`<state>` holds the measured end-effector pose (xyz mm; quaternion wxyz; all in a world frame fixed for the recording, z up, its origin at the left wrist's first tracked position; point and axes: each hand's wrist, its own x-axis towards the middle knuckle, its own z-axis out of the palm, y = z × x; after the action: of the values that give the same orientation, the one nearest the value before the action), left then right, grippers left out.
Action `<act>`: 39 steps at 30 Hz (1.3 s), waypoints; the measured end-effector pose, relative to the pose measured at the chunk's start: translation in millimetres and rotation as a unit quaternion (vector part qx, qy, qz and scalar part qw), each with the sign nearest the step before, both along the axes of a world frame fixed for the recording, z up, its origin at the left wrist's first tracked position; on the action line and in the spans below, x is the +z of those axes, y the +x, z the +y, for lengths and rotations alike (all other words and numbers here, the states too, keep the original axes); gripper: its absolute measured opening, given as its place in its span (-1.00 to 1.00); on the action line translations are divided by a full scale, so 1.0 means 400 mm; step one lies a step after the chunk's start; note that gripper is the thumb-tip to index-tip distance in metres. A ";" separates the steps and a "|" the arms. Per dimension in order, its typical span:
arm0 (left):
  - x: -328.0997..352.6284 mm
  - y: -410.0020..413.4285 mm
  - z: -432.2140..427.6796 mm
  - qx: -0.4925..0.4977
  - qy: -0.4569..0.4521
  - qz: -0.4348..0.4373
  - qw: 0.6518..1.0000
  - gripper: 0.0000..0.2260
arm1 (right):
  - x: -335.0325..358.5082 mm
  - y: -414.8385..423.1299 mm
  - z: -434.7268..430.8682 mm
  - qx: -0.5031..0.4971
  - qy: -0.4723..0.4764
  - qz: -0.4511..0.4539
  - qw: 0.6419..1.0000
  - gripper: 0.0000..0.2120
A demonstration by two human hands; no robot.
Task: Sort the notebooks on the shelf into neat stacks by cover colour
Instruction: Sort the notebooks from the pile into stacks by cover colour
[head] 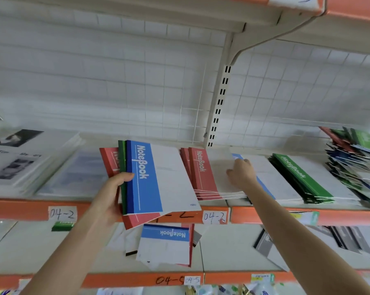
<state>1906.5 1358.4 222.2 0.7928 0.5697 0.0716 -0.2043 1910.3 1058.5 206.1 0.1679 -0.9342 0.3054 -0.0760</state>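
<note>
Left hand [110, 194], centre frame: fingers grasping fanned blue, green, red notebooks [145, 177]. Right hand [241, 173] on red stack [201, 177]; finger state cannot tell.

Left hand [113, 194] grips notebooks [145, 177], thumb on top; right hand [242, 173] extended forward, palm down.

Bright, even, diffuse light across the frame; soft shadow under the cream metal upper shelf [201, 20] at top. Wide-angle bowing bends the orange shelf-edge strip [20, 209] toward the corners. Focus soft overall: white wire-grid back panel [94, 81] smeared upper left; lettering on the blue-and-white paper notebook [143, 177], centre, sharpest.
</note>
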 end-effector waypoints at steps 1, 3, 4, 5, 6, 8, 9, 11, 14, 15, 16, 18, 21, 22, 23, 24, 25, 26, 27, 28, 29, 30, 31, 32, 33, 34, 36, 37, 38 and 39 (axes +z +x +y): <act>-0.001 0.000 0.004 -0.002 0.002 0.001 1.000 -0.96 | 0.001 0.001 0.009 -0.005 -0.001 0.009 1.000 -0.72; -0.001 0.003 0.007 -0.003 0.006 -0.002 1.000 -0.97 | 0.001 -0.002 0.021 -0.005 -0.033 0.028 0.999 -0.70; 0.000 0.004 0.006 -0.004 0.005 -0.003 1.000 -0.97 | 0.003 -0.003 0.029 0.002 -0.060 0.031 0.998 -0.68; 0.000 0.006 0.003 -0.005 0.002 -0.005 1.000 -0.97 | 0.012 -0.008 0.045 0.015 -0.076 0.015 0.997 -0.66; 0.001 0.007 -0.003 -0.006 -0.002 -0.007 1.000 -0.96 | 0.019 -0.010 0.062 0.038 -0.072 -0.011 0.997 -0.68; 0.004 0.009 -0.017 -0.005 -0.011 -0.016 1.000 -0.94 | 0.038 -0.020 0.114 0.087 0.039 -0.052 0.994 -0.74; 0.004 0.011 -0.025 -0.006 -0.013 -0.022 1.000 -0.94 | 0.051 -0.030 0.146 0.101 0.137 -0.048 0.984 -0.72; 0.004 0.014 -0.044 -0.010 -0.016 -0.031 0.999 -0.93 | 0.074 -0.054 0.200 0.111 0.289 -0.013 0.951 -0.69; 0.005 0.017 -0.081 -0.011 -0.033 -0.040 0.999 -0.88 | 0.091 -0.076 0.231 0.155 0.181 0.039 0.970 -0.67; 0.005 0.016 -0.096 -0.012 -0.038 -0.042 0.998 -0.85 | 0.096 -0.080 0.231 0.153 0.134 0.033 0.979 -0.67; 0.006 0.015 -0.111 -0.015 -0.044 -0.045 0.998 -0.85 | 0.100 -0.083 0.225 0.142 0.119 0.019 0.983 -0.67; 0.010 0.011 -0.143 -0.018 -0.053 -0.053 0.997 -0.85 | 0.106 -0.093 0.201 0.112 0.122 -0.013 0.986 -0.65; 0.013 0.011 -0.196 -0.029 -0.055 -0.056 0.996 -0.85 | 0.118 -0.113 0.149 0.063 0.118 -0.046 0.990 -0.58; 0.013 0.012 -0.215 -0.034 -0.060 -0.057 0.996 -0.85 | 0.122 -0.118 0.130 0.052 0.126 -0.055 0.989 -0.57; 0.012 0.013 -0.234 -0.038 -0.062 -0.057 0.996 -0.87 | 0.125 -0.124 0.108 0.046 0.138 -0.064 0.987 -0.57; 0.014 0.011 -0.253 -0.042 -0.061 -0.055 0.996 -0.88 | 0.127 -0.128 0.085 0.041 0.150 -0.070 0.985 -0.57; 0.017 0.010 -0.271 -0.048 -0.059 -0.051 0.996 -0.89 | 0.127 -0.131 0.057 0.038 0.162 -0.077 0.983 -0.57; 0.019 0.008 -0.289 -0.053 -0.056 -0.046 0.996 -0.88 | 0.127 -0.135 0.028 0.032 0.176 -0.085 0.980 -0.57; 0.021 0.007 -0.305 -0.057 -0.052 -0.043 0.996 -0.87 | 0.126 -0.139 -0.003 0.024 0.190 -0.093 0.977 -0.57; 0.022 0.006 -0.319 -0.058 -0.048 -0.041 0.996 -0.86 | 0.126 -0.144 -0.037 0.015 0.198 -0.100 0.975 -0.58; 0.021 0.007 -0.331 -0.057 -0.044 -0.039 0.997 -0.85 | 0.125 -0.149 -0.076 0.005 0.194 -0.104 0.975 -0.59; 0.021 0.007 -0.340 -0.057 -0.041 -0.039 0.997 -0.84 | 0.126 -0.156 -0.113 -0.005 0.183 -0.107 0.977 -0.61; 0.020 0.007 -0.349 -0.058 -0.038 -0.038 0.997 -0.85 | 0.125 -0.163 -0.152 -0.014 0.172 -0.112 0.979 -0.63; 0.019 0.007 -0.355 -0.058 -0.036 -0.037 0.997 -0.86 | 0.125 -0.171 -0.188 -0.022 0.167 -0.116 0.979 -0.64; 0.017 0.006 -0.360 -0.058 -0.034 -0.034 0.997 -0.88 | 0.123 -0.178 -0.223 -0.032 0.165 -0.122 0.978 -0.63; 0.016 0.005 -0.365 -0.057 -0.033 -0.031 0.997 -0.90 | 0.122 -0.185 -0.252 -0.045 0.166 -0.127 0.977 -0.62; 0.013 0.004 -0.370 -0.054 -0.030 -0.025 0.998 -0.93 | 0.119 -0.196 -0.297 -0.067 0.156 -0.125 0.977 -0.58; 0.011 0.004 -0.372 -0.053 -0.026 -0.025 0.998 -0.93 | 0.115 -0.198 -0.315 -0.069 0.145 -0.116 0.980 -0.57; 0.011 0.004 -0.374 -0.053 -0.023 -0.025 0.998 -0.93 | 0.110 -0.197 -0.326 -0.067 0.132 -0.101 0.984 -0.57; 0.010 0.004 -0.374 -0.053 -0.021 -0.027 0.998 -0.93 | 0.103 -0.194 -0.332 -0.065 0.126 -0.088 0.986 -0.56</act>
<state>1908.0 1208.8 226.2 0.7945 0.5611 0.0155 -0.2316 1832.6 925.6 247.3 0.3054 -0.8735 0.3562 -0.1296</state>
